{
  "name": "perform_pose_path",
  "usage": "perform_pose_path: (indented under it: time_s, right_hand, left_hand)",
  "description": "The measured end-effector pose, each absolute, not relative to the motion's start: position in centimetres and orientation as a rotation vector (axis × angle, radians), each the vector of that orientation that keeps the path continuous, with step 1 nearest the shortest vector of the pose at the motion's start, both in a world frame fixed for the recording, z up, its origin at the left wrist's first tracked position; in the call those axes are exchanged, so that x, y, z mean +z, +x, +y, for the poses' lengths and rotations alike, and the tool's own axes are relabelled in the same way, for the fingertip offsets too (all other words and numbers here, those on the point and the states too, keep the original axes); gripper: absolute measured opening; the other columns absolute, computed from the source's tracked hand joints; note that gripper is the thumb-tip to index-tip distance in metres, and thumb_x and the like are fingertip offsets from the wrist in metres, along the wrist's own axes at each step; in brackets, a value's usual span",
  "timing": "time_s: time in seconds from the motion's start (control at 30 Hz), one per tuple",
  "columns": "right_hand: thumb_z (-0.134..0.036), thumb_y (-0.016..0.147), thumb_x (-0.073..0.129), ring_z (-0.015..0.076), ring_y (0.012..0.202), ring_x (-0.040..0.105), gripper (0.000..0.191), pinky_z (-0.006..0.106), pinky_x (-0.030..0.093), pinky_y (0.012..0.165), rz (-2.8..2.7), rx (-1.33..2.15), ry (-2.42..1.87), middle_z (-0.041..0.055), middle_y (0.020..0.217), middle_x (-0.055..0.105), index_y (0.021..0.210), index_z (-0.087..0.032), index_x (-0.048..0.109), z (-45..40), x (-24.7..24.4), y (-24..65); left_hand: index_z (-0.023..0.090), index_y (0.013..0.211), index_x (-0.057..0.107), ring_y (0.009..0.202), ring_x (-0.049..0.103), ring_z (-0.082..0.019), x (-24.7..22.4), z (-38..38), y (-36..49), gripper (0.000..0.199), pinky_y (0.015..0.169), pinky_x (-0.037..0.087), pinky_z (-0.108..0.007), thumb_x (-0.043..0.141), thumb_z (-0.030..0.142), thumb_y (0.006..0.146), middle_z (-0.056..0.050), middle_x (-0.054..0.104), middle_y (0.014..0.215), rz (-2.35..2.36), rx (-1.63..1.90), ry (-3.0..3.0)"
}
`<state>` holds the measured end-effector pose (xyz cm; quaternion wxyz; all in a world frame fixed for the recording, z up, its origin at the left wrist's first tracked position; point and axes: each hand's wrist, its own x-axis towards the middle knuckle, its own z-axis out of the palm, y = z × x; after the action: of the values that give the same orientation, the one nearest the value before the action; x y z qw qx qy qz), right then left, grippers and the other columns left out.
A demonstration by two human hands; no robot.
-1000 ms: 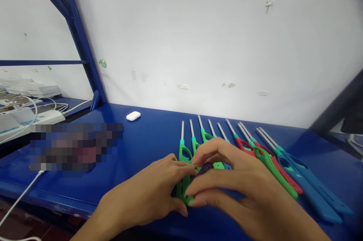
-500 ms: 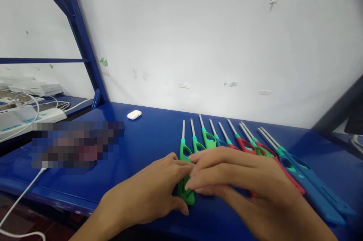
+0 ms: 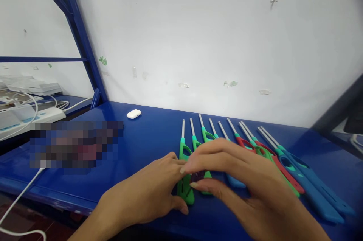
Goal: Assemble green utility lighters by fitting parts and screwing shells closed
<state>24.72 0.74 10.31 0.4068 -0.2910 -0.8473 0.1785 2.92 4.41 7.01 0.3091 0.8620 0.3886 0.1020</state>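
Note:
A green long-neck gas lighter (image 3: pixel 185 188) lies at the left end of a row of such lighters, its metal tube toward the wall. My left hand (image 3: pixel 147 190) holds it from the left, fingers across the handle and thumb by its lower end. Over the handles just right of it hovers my right hand (image 3: pixel 244 180), curved, thumb and forefinger apart; a dark patch in that gap is unclear. Partly under this hand lie a second green lighter (image 3: pixel 208 186), a blue lighter (image 3: pixel 235 181) and a red lighter (image 3: pixel 246 144). Two larger blue lighters (image 3: pixel 314 192) lie farthest right.
A white earbud case (image 3: pixel 134 114) rests on the blue tabletop (image 3: pixel 153 135) near the wall. At left are a pixelated area, a white cable (image 3: pixel 24 199) and a power strip (image 3: pixel 56 116). A blue metal post (image 3: pixel 78 33) rises behind.
My right hand's thumb and forefinger have moved apart, and its fingertips have shifted slightly up and left. More of the second green and blue handles shows. My left hand stays put.

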Motion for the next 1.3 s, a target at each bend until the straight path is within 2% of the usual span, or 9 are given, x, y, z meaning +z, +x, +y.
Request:
perform_pose_path:
  time_s: [0.1,0.27,0.43,0.57,0.7,0.9,1.0,1.1,1.3]
  right_hand:
    - [0.002,0.100,0.058,0.0044,0.098,0.075,0.052,0.007,0.058,0.086,-2.167,0.443,-0.793,-0.0076,0.118,0.074,0.126,-0.040,0.073,0.48,10.34,24.81]
    - [-0.004,0.099,0.071,0.0070,0.111,0.077,0.043,0.011,0.055,0.102,-2.159,0.493,-0.719,-0.0095,0.122,0.080,0.126,-0.038,0.074,0.21,10.42,24.62]
    - [-0.010,0.097,0.080,0.0077,0.096,0.079,0.021,0.009,0.058,0.093,-2.189,0.542,-0.611,-0.0095,0.103,0.085,0.108,-0.028,0.078,0.55,10.61,24.52]
    - [0.006,0.096,0.066,0.0045,0.110,0.078,0.047,0.006,0.053,0.100,-2.156,0.554,-0.680,-0.0110,0.119,0.083,0.122,-0.033,0.073,0.57,10.59,24.78]
    - [-0.004,0.100,0.062,0.0074,0.112,0.077,0.040,0.012,0.058,0.099,-2.149,0.452,-0.765,-0.0074,0.123,0.079,0.121,-0.035,0.073,0.51,10.48,24.78]
    - [-0.008,0.097,0.073,0.0045,0.086,0.074,0.030,0.009,0.058,0.079,-2.115,0.431,-0.824,-0.0091,0.102,0.075,0.105,-0.036,0.078,0.66,10.49,24.75]
    - [-0.001,0.102,0.060,0.0038,0.100,0.077,0.044,0.008,0.057,0.090,-2.122,0.496,-0.730,-0.0098,0.112,0.080,0.121,-0.037,0.076,0.65,10.45,24.78]
    - [-0.003,0.099,0.069,0.0055,0.111,0.077,0.041,0.009,0.055,0.101,-2.137,0.506,-0.704,-0.0093,0.120,0.081,0.123,-0.036,0.076,0.58,10.44,24.76]
    - [-0.005,0.102,0.065,0.0016,0.097,0.075,0.041,0.003,0.055,0.089,-2.159,0.421,-0.733,-0.0087,0.114,0.075,0.120,-0.039,0.078,0.73,10.35,25.16]
  left_hand:
    - [0.036,0.133,0.071,0.124,0.068,-0.024,7.29,4.32,3.01,0.055,0.125,0.036,-0.043,0.090,0.016,0.086,0.005,0.076,0.123,1.016,0.273,2.275]
    - [0.033,0.125,0.071,0.122,0.069,-0.023,7.87,4.40,2.90,0.042,0.129,0.029,-0.046,0.086,0.016,0.089,0.006,0.077,0.122,0.936,0.280,2.308]
    - [0.027,0.103,0.072,0.109,0.068,-0.023,7.72,4.74,2.63,0.015,0.110,0.044,-0.040,0.082,0.021,0.094,0.004,0.076,0.106,0.887,0.258,2.364]
    - [0.027,0.107,0.073,0.107,0.067,-0.022,7.56,4.73,2.77,0.026,0.109,0.045,-0.038,0.090,0.023,0.088,0.004,0.074,0.106,0.947,0.262,2.344]
    - [0.029,0.120,0.072,0.118,0.065,-0.023,7.59,4.51,3.00,0.043,0.115,0.042,-0.039,0.093,0.019,0.084,0.004,0.073,0.116,0.989,0.266,2.328]
    - [0.027,0.101,0.075,0.102,0.066,-0.021,7.51,4.53,2.91,0.023,0.115,0.043,-0.044,0.091,0.021,0.087,0.005,0.071,0.106,0.989,0.231,2.345]
    - [0.029,0.119,0.074,0.110,0.066,-0.026,7.46,4.55,2.86,0.039,0.110,0.047,-0.046,0.093,0.022,0.085,0.001,0.072,0.112,1.013,0.229,2.347]
    - [0.031,0.123,0.074,0.117,0.066,-0.024,7.57,4.55,2.92,0.041,0.124,0.035,-0.048,0.090,0.019,0.087,0.003,0.075,0.115,0.969,0.239,2.355]
    - [0.028,0.108,0.075,0.110,0.069,-0.022,7.47,4.68,2.86,0.027,0.129,0.030,-0.049,0.091,0.022,0.087,0.004,0.077,0.113,0.947,0.260,2.360]
